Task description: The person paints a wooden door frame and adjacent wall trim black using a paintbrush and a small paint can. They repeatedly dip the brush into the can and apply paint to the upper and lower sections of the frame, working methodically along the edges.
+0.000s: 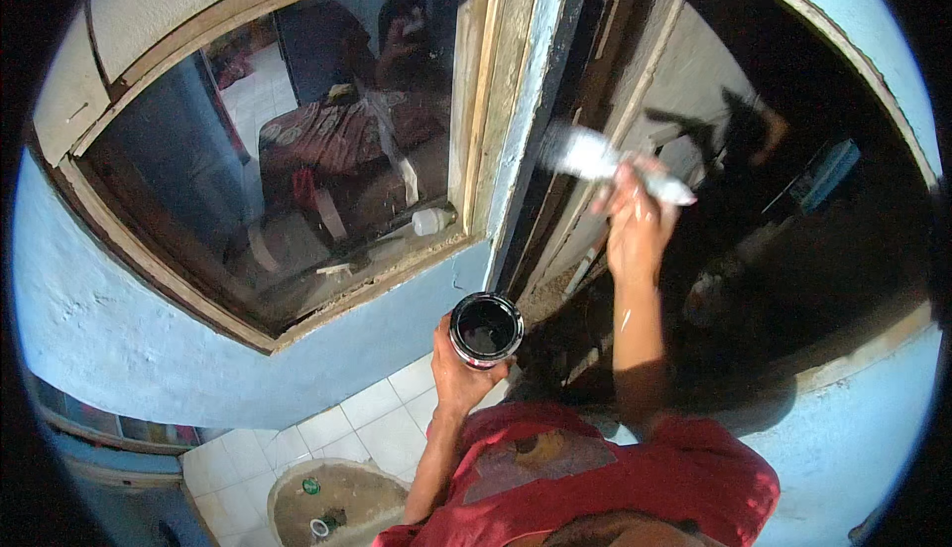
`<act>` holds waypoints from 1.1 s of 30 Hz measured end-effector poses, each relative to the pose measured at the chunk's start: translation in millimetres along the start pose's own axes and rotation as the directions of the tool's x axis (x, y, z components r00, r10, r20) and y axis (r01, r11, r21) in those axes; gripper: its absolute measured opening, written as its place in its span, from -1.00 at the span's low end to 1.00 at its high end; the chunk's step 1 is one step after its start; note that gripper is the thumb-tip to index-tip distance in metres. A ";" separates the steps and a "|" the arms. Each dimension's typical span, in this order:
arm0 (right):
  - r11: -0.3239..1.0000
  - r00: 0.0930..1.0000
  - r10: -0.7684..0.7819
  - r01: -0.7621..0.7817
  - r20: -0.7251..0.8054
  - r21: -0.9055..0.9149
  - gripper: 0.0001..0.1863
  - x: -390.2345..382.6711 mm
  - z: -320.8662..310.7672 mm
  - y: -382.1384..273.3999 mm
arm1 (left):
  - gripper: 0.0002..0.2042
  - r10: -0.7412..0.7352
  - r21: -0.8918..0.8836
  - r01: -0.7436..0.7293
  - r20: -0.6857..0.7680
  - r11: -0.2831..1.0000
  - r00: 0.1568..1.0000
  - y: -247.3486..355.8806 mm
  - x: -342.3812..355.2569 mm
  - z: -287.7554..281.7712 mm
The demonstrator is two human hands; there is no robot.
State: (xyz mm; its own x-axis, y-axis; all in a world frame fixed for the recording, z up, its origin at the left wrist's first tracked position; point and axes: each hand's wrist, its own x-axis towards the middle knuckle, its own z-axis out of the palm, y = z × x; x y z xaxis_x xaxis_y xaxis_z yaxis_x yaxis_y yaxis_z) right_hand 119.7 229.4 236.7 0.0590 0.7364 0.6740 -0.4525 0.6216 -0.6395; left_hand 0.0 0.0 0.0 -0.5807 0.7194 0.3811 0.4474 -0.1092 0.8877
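Note:
My left hand grips an open can of black paint, held upright low in front of me. My right hand holds a pale paintbrush, blurred by motion, with white marks on my fingers and forearm. The brush's head is at the dark strip of the door frame, beside a light blue edge; whether it touches the frame I cannot tell.
A wood-framed window is set in the blue wall on the left. A dark doorway opens on the right. Below are white floor tiles and a worn basin-like object holding small items.

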 end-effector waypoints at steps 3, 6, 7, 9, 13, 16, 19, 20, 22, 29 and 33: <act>0.894 0.920 -0.377 0.391 0.103 -0.219 -0.82 50.6 21.0 -14.4 | 0.13 -0.015 -0.009 0.015 0.010 1.000 1.000 7.1 -6.5 0.4; 0.647 0.749 -0.624 0.655 0.223 -0.391 -0.82 125.7 57.8 -18.7 | 0.13 0.003 -0.031 -0.003 -0.005 1.000 1.000 7.2 -6.6 -1.3; 0.521 0.676 -0.659 0.726 0.328 -0.449 -0.74 148.3 65.3 -23.8 | 0.13 -0.007 -0.039 0.007 -0.002 0.999 1.000 7.5 -7.0 0.0; 0.499 0.656 -0.674 0.744 0.341 -0.445 -0.79 185.4 85.4 -22.9 | 0.14 -0.010 -0.036 0.010 -0.009 0.999 1.000 6.6 -8.6 -4.4; 0.378 0.567 -0.709 0.807 0.419 -0.453 -0.74 219.8 95.9 -11.6 | 0.15 -0.022 -0.056 0.020 -0.045 0.998 0.999 7.1 -12.6 -6.2; 0.371 0.603 -0.700 0.766 0.384 -0.525 -0.75 223.9 95.2 -2.0 | 0.16 -0.052 -0.007 0.051 -0.059 0.999 0.997 6.9 -17.7 -8.4; 0.363 0.610 -0.711 0.745 0.351 -0.560 -0.73 218.7 91.5 -2.6 | 0.17 -0.036 -0.019 0.035 -0.079 0.999 0.996 6.5 -16.0 -10.1; 0.334 0.547 -0.758 0.793 0.355 -0.509 -0.73 224.1 98.4 -4.1 | 0.17 -0.013 -0.034 0.010 -0.088 0.999 0.996 6.9 -16.4 -10.2; 0.309 0.544 -0.751 0.791 0.375 -0.528 -0.72 227.4 104.3 -6.0 | 0.17 -0.068 0.006 0.069 -0.066 0.998 0.995 8.0 -16.8 -10.8; 0.322 0.558 -0.712 0.799 0.427 -0.507 -0.74 214.2 98.0 2.0 | 0.10 -0.022 -0.025 0.021 -0.063 0.999 0.998 12.0 -15.5 -8.4; 0.340 0.640 -0.544 0.760 0.544 -0.554 -0.75 193.3 95.8 5.0 | 0.10 -0.089 -0.032 0.088 -0.041 0.996 0.995 9.1 -17.6 -4.4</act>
State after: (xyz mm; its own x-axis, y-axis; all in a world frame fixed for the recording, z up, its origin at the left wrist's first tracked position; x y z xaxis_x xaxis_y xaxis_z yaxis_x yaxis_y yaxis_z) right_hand 43.6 349.3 399.2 -0.2000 -0.0121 0.9797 0.3838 0.9190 0.0897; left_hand 11.3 -16.6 2.5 -0.6458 0.6975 0.3106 0.3725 -0.0673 0.9256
